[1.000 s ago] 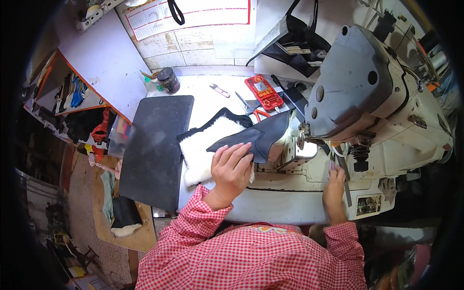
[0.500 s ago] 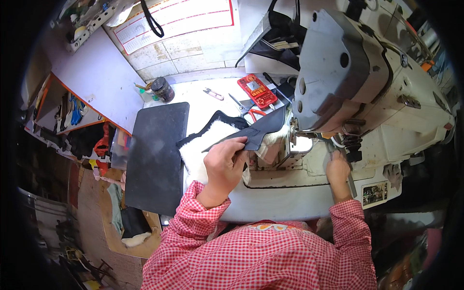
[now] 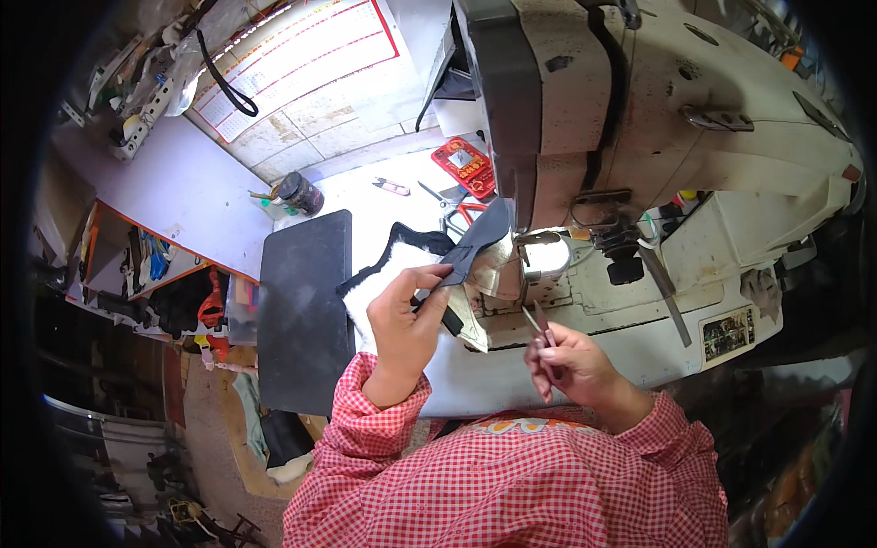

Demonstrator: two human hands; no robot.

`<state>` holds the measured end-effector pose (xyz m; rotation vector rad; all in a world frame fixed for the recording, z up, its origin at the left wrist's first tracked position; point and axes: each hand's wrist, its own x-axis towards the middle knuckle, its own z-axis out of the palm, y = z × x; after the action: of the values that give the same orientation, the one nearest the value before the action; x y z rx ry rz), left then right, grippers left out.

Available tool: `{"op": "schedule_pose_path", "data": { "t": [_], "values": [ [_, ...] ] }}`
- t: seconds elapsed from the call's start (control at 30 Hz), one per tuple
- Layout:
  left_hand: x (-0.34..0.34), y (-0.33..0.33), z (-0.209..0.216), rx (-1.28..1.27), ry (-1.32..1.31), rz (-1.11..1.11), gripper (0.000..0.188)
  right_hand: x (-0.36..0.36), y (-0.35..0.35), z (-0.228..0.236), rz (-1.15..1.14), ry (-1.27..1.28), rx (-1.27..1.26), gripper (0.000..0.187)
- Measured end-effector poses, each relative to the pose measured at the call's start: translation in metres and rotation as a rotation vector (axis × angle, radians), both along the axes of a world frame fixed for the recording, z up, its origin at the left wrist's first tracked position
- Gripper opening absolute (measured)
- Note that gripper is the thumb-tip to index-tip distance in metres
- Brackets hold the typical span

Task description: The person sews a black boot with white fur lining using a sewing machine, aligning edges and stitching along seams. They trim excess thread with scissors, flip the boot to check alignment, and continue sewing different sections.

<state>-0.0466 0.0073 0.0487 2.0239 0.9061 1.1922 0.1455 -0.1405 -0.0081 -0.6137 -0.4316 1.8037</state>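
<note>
Between the thumb and fingers of my left hand (image 3: 402,320) is a dark leather piece (image 3: 481,239), whose far end lies by the needle area of the sewing machine (image 3: 571,110). My right hand (image 3: 589,367) is closed around small dark-reddish thread snips (image 3: 545,340), held in front of the machine bed with their blades pointing up and away. Pale lining material (image 3: 498,269) hangs beneath the leather. A white fleecy piece (image 3: 376,290) with a black border lies on the table beyond my left hand. The machine head hides the needle.
A black mat (image 3: 306,315) covers the table's left side. Farther back are a dark jar (image 3: 300,194), pink-handled snips (image 3: 393,187), orange-handled scissors (image 3: 470,210) and a red patterned case (image 3: 464,164). A metal lever (image 3: 665,294) slants down at the machine's right.
My right hand has left the lever beside the machine and come left and nearer, with thread snips now visible in it. My left hand still holds the leather. The view has shifted.
</note>
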Motion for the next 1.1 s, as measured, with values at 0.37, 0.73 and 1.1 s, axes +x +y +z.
{"op": "schedule_pose_path", "data": {
  "t": [0.37,0.73,1.1],
  "values": [
    [-0.004,-0.023,-0.026,0.422,0.159,0.102,0.017,-0.038,0.05,-0.014,-0.426,-0.816,0.292,0.026],
    [-0.003,-0.027,-0.049,0.481,0.213,0.123,0.017,-0.035,0.045,0.0,-0.49,-1.273,0.387,0.026],
    [-0.028,-0.045,-0.078,0.577,0.302,0.024,0.016,-0.047,0.039,-0.036,-0.482,-0.886,0.192,0.02]
  ]
}}
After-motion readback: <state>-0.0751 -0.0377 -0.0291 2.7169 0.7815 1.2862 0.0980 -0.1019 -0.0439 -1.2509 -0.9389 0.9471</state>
